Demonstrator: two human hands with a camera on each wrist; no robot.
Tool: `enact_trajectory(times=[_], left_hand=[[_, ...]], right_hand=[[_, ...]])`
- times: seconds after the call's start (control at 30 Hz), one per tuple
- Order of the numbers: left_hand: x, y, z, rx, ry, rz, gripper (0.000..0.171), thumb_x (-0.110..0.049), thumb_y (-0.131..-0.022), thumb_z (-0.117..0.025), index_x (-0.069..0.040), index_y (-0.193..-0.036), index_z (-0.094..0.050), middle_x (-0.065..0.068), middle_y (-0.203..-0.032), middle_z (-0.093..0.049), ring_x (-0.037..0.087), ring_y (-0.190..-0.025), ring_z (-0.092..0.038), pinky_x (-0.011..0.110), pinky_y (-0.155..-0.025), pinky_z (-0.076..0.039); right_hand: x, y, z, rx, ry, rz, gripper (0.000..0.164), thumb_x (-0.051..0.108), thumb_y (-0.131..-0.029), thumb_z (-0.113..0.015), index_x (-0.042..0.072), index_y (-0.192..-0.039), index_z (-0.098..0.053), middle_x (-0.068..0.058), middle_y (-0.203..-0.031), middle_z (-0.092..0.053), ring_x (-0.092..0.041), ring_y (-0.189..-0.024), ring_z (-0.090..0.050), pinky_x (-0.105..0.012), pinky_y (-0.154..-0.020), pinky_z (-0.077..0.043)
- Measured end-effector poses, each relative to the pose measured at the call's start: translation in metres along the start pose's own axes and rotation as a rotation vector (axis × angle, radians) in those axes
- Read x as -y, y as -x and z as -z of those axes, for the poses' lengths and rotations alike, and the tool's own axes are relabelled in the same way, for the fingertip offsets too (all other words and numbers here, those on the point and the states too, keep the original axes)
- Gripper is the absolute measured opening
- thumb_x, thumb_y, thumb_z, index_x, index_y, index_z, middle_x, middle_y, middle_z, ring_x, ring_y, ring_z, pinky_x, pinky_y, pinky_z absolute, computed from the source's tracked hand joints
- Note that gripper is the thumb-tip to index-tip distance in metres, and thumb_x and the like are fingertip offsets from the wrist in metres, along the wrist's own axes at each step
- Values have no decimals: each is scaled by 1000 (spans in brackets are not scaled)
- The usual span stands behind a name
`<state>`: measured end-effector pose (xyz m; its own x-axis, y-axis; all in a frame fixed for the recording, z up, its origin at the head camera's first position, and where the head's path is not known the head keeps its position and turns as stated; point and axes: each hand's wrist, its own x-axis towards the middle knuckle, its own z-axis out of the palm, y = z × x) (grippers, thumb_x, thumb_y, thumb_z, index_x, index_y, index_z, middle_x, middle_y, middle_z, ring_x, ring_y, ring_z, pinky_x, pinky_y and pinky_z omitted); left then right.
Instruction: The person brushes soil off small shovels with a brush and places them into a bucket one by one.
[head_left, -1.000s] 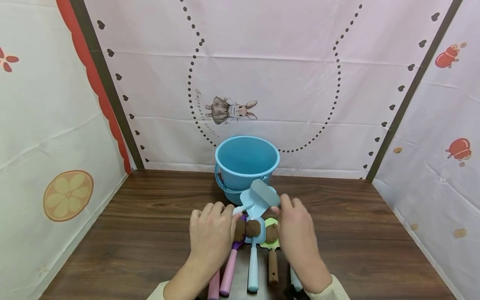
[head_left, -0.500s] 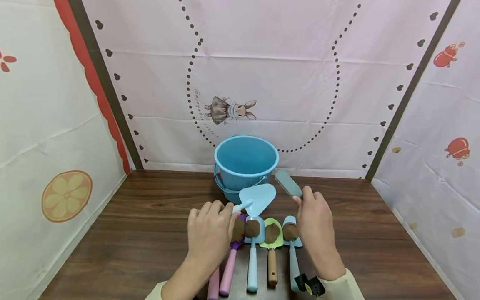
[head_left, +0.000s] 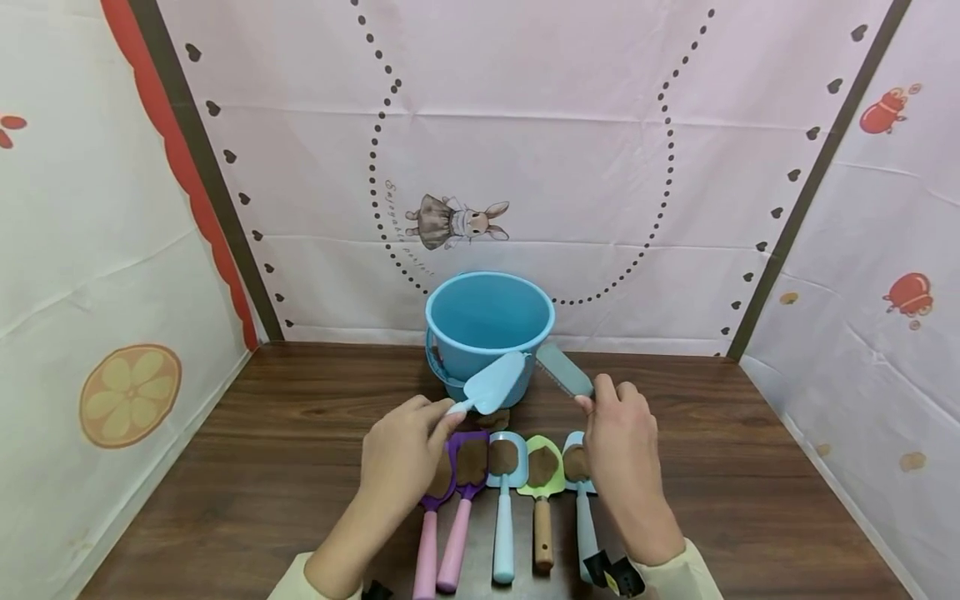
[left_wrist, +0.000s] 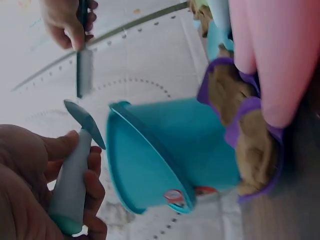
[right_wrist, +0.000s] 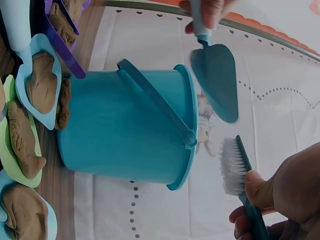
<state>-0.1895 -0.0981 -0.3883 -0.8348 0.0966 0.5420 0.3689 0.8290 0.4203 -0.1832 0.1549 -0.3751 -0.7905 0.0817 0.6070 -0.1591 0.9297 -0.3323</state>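
My left hand grips the handle of a light blue toy trowel. Its blade is tilted and overlaps the front of the blue bucket in the head view. In my right hand is a blue-green brush, raised beside the bucket; white bristles show in the right wrist view. Brush and trowel are apart. The bucket stands upright near the back wall, its handle hanging down its side. A lump of brown sand lies on the table before the bucket.
A row of toy shovels bearing brown sand lies between my arms: two purple ones with pink handles, a blue one, a green one with a wooden handle and another blue one. Cloth walls enclose the wooden table.
The brush was over the trowel blade, moved off to the right, then came slightly back left. The trowel has tilted as my left hand shifted left, uncovering a purple shovel and the sand lump.
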Motion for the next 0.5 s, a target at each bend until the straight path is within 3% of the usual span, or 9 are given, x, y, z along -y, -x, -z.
enact_trajectory(times=[0.07, 0.17, 0.37, 0.5], left_hand=[[7, -2, 2, 68, 95, 101, 27, -37, -94, -72, -19, -113, -79, -5, -78, -65, 9, -51, -41, 26, -46, -34], [16, -6, 5, 155, 303, 231, 31, -40, -97, -68, -20, -117, -78, -1, -82, -66, 12, -54, -46, 27, -47, -37], [22, -11, 2, 387, 947, 496, 40, -41, -101, -62, -6, -117, -73, 8, -87, -67, 13, -70, -58, 23, -55, -45], [20, -11, -1, 586, 1328, 629, 40, -41, -104, -55, -5, -120, -65, 1, -84, -61, 8, -63, -55, 21, -52, -43]], right_hand=[[2, 0, 0, 7, 4, 1, 26, 25, -96, -67, 1, -98, -57, -11, -77, -46, -28, -64, -46, -42, -56, -40], [5, 2, 1, 14, 6, 10, 27, 26, -96, -68, 1, -97, -58, -12, -78, -47, -28, -67, -46, -41, -57, -39], [11, 5, 2, 9, 14, 56, 27, 27, -95, -69, 2, -95, -58, -11, -80, -48, -26, -68, -45, -37, -57, -35], [15, 6, 4, -15, 12, 87, 24, 22, -95, -71, 2, -95, -59, -11, -79, -48, -25, -67, -43, -36, -57, -34]])
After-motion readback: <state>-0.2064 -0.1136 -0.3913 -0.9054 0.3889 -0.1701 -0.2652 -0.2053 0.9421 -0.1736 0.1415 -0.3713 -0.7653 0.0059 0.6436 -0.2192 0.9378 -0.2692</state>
